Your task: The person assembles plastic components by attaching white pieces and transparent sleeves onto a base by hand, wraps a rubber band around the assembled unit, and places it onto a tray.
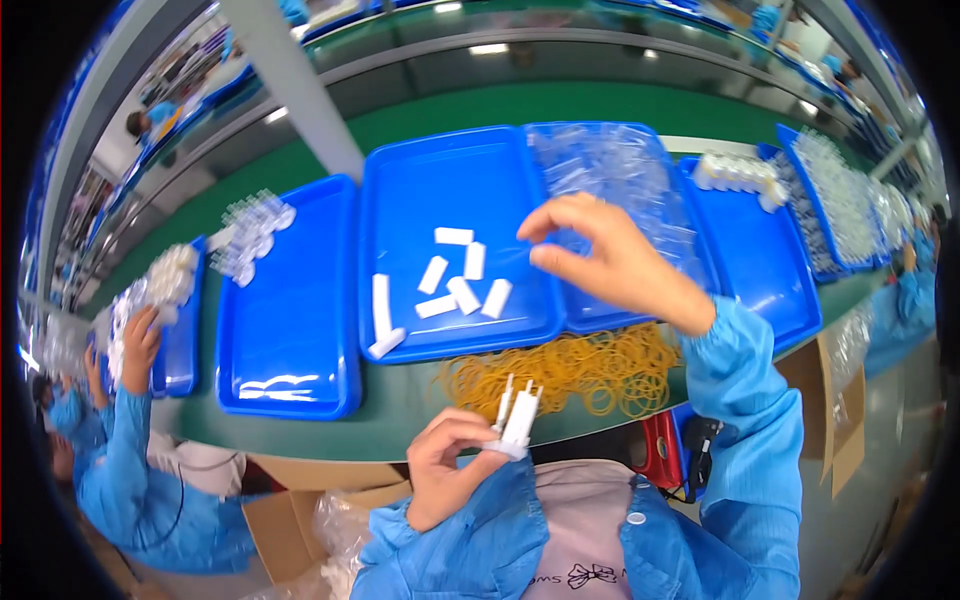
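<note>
Left hand (445, 470): your fingers are curled, thumb and fingertips closed on a white pronged piece (517, 425). Count held: one. It stands prongs up in front of your chest; exact prong count unclear.

Right hand (605, 250): released, thumb and index finger spread apart, other fingers loosely bent; you have nothing visible in it. It hangs over the clear plastic pieces (600, 160), near the central blue tray (450, 180); contact below cannot be told.

Just beyond your left hand, on the green bench (400, 400): one loose heap of yellow rubber bands (560, 370), too tangled to count.

Central tray: eight white blocks (497, 298), six grouped mid-tray, two at the near left corner, one of those longer.

Flanking you: one left blue tray (290, 320), translucent parts (255, 235) at its far corner; one right blue tray (760, 275), white caps (735, 175) along its far edge.
</note>
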`<state>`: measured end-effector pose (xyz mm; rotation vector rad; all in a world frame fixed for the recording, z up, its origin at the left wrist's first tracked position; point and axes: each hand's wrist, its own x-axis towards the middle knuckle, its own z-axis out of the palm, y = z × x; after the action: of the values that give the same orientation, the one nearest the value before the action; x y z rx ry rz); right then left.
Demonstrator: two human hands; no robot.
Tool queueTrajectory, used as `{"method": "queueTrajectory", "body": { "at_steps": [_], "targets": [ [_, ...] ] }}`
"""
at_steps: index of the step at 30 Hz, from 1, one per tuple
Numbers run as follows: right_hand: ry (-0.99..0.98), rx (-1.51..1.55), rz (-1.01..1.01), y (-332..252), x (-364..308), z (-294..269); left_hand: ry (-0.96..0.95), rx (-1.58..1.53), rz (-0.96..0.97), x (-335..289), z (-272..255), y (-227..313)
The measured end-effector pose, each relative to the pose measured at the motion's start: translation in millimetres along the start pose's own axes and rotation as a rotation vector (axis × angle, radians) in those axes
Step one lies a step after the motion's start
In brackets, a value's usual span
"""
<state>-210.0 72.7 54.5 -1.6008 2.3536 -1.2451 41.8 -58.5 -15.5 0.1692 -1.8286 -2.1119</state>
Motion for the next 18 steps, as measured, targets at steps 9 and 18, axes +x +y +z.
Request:
{"method": "queueTrajectory", "body": {
  "at_steps": [9,18],
  "targets": [
    [-0.14,-0.323,0.065,50,79,91,0.058,-0.06,-0.002,-8,-13,-2],
    [-0.27,-0.544,0.04,55,89,107,0.148,-0.157,-0.003,-12,-9,-5]
  ]
}}
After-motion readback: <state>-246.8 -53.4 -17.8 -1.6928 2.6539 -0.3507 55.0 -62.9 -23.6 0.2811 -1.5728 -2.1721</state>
